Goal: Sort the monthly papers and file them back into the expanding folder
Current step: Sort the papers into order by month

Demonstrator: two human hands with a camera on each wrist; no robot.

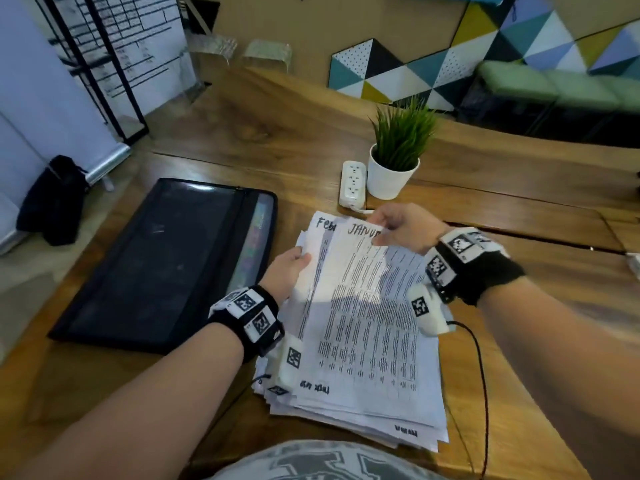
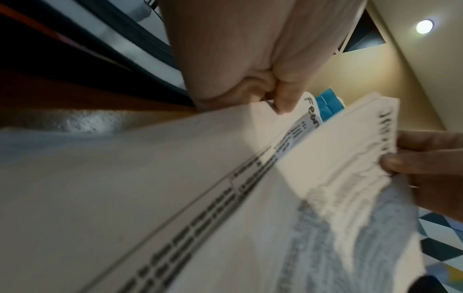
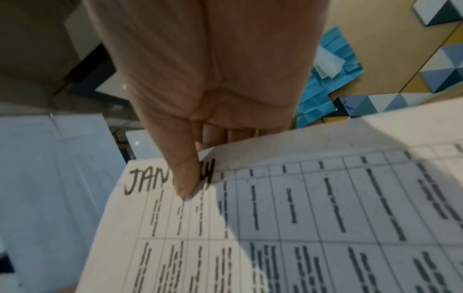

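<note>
- Right hand (image 1: 405, 230) pinches the top edge of the January sheet (image 1: 363, 292); in the right wrist view the thumb (image 3: 185, 178) presses down over the handwritten "JAN..." heading with the fingers tucked under the paper edge.
- January sheet lifted at its far end, raised above the sheets below it.
- Left hand (image 1: 285, 271) grips the left edge of the February sheet (image 1: 320, 237), thumb on top, fingers curled under; the left wrist view shows the thumb (image 2: 285, 97) clamped on the corner beside "Feb".
- February sheet sits under the January sheet and peeks out to its left.
- Both sheets belong to the paper stack (image 1: 363, 403), which lies on the table (image 1: 242, 133) in front of the person, loosely fanned, printed tables face up.
- Folder (image 1: 166, 261), black, lies flat on the table just left of the stack; coloured tabs show along its right side. Whether it is open or zipped I cannot tell.
- Power strip (image 1: 352, 183) and potted plant (image 1: 394, 157) stand behind the stack, touching each other or nearly so.
- Black bag (image 1: 52, 199) on the floor, far left.
- Both wrists wear marker-tagged camera bands.
</note>
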